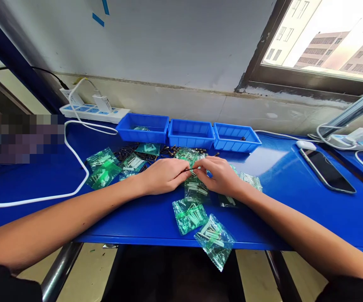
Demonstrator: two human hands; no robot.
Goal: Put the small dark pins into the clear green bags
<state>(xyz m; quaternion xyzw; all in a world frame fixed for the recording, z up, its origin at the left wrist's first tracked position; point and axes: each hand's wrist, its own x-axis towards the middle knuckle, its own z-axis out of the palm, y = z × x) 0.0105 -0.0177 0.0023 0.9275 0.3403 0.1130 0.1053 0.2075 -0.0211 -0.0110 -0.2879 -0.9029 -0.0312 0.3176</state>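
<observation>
My left hand (165,175) and my right hand (219,175) meet over the middle of the table, fingertips pinched together. Between them they grip a thin dark piece (192,169), too small to tell its kind. Under and around the hands lie clear green-tinted packets (196,188) with white plugs and metal screws inside. Two more packets, one flat on the table (190,216) and one overhanging the front edge (214,240), are nearer to me. Left of my hands, further packets (104,172) overlap beside loose dark screw-like pieces (126,152), partly covered.
Three blue bins stand in a row behind: left (142,136), middle (191,141) and right (236,146). A white power strip (90,112) and cable (74,147) are at the left. At the right lie a phone (327,172) and a small white case (306,145).
</observation>
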